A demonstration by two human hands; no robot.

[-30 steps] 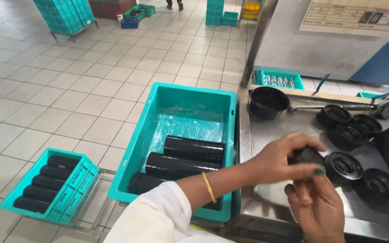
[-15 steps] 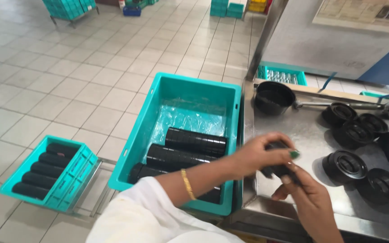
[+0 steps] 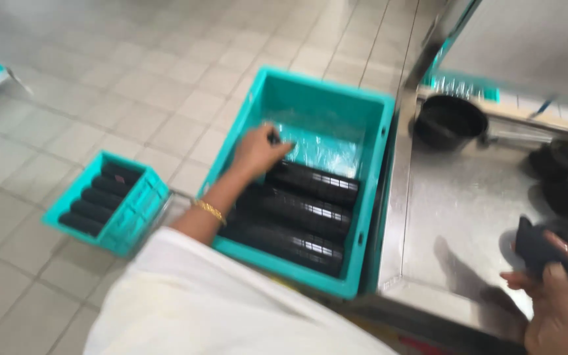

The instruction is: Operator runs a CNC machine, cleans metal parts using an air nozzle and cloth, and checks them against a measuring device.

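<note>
Pale tiled floor (image 3: 133, 79) across the whole left and upper part of the frame, slightly blurred. Brushed steel worktop (image 3: 455, 217) down the right side, with a black saucepan-like pot (image 3: 450, 121) near its upper edge and dark round caps (image 3: 563, 161) stacked at the far right. Big teal crate (image 3: 379, 197) in the centre, hard against the worktop's left edge — clear plastic lining at its far end, three long rows of stacked black discs (image 3: 297, 210) lying side by side in the near half. Smaller teal crate (image 3: 129, 220) lower left on the floor, filled with similar black rolls, well apart from the big one. White sleeve along the bottom, gold bangle (image 3: 208, 210) on the wrist.

Left hand (image 3: 258, 150) reaching down inside the big crate, fingers curled shut on a small dark piece (image 3: 274, 139), right at the upper-left end of the farthest row of discs. Right hand (image 3: 563, 309) at the lower right corner over the worktop, wrapped round a black cap (image 3: 537, 250) — fingers closed over its near side, cap just in front of the other dark caps.
</note>
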